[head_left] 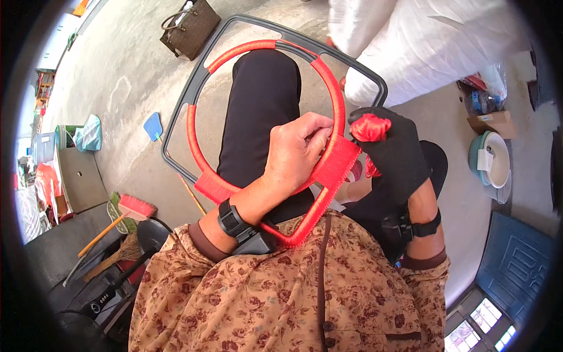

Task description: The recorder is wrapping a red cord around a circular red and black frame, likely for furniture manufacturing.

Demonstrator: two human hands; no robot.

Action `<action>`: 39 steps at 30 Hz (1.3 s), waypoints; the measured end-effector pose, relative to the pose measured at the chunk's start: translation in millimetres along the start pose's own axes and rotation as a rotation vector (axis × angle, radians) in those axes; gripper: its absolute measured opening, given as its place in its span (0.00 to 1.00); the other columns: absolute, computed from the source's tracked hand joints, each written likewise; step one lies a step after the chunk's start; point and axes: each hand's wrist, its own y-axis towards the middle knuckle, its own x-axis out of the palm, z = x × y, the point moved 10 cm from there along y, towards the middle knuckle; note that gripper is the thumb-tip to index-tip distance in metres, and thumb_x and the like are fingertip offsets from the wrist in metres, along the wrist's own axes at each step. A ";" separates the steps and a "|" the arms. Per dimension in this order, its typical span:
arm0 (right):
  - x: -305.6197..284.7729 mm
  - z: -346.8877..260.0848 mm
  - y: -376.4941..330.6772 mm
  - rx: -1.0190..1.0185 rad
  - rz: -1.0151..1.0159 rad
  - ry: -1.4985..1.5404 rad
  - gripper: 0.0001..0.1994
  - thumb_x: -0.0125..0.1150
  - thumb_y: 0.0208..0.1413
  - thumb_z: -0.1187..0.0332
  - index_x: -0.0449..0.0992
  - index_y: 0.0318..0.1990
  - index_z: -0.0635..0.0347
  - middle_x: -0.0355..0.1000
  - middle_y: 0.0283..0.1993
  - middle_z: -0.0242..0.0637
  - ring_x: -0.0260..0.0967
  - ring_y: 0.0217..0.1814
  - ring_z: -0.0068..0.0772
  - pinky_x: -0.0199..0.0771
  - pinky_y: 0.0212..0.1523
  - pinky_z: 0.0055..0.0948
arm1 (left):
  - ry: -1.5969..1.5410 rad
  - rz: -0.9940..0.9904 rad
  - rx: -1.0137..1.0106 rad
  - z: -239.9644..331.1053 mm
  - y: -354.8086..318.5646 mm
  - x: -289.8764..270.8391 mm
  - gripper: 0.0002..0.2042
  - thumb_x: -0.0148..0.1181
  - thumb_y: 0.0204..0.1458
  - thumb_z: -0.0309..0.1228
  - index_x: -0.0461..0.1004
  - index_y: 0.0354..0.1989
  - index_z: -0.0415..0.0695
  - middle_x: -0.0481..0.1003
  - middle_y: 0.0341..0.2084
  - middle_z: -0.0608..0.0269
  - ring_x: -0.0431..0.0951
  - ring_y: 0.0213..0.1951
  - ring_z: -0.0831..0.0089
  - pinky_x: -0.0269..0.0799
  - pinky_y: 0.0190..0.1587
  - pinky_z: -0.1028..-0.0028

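Observation:
A dark grey plastic frame (185, 97), an inner ring within a squarish outer rim, rests over my lap. Red cord (335, 88) wraps much of the ring and part of the near rim. A wide red wrapped band (340, 161) joins ring and rim at the right. My left hand (299, 146), bare, pinches the ring's right side just above that band; what lies between the fingertips is partly hidden. My right hand (396, 146), in a black glove, closes round a bundle of red cord (370, 128) just right of the ring. More red cord hangs below it.
A brown handbag (190, 29) stands on the concrete floor. White fabric (422, 47) hangs at the upper right. Basins (497, 158) lie at the right. A blue fly swatter (153, 126) and a red-bristled broom (136, 207) are at the left, near a dark bench (58, 234).

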 end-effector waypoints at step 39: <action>32.2 -4.6 18.3 -0.050 -0.365 -0.540 0.14 0.64 0.41 0.59 0.79 0.34 0.55 0.74 0.30 0.46 0.73 0.34 0.50 0.73 0.35 0.41 | 0.117 -0.066 0.229 0.6 7.6 8.6 0.05 0.62 0.47 0.22 0.75 0.33 0.39 0.74 0.21 0.50 0.79 0.25 0.59 0.71 0.26 0.69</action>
